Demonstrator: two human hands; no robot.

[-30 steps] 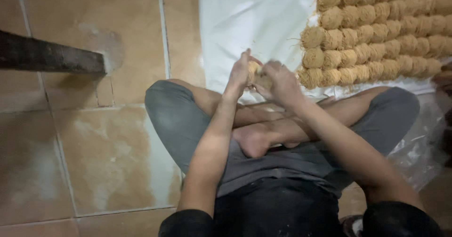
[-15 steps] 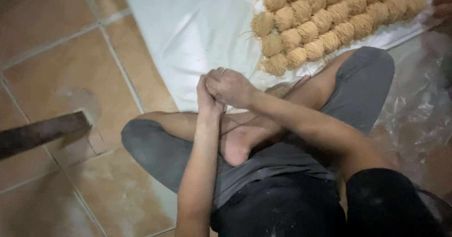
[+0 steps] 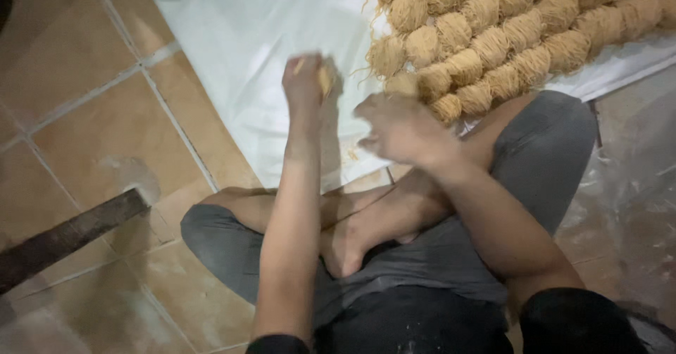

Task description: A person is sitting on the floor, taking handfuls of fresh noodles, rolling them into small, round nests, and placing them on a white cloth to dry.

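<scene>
fingers of the left hand [image 3: 304,81] are closed around a small noodle bundle [image 3: 326,78], held above the white plastic sheet [image 3: 239,37] near its lower edge, while the right hand [image 3: 400,127] hovers just beside the nearest noodle nests [image 3: 493,37] with fingers loosely curled and holding nothing that shows, though blur hides the fingertips. roughly two dozen nests lie in rows along the sheet's right side, too crowded at the top edge to count exactly; a dark wooden bar [image 3: 67,238] rests on the tiled floor [image 3: 91,122].
</scene>
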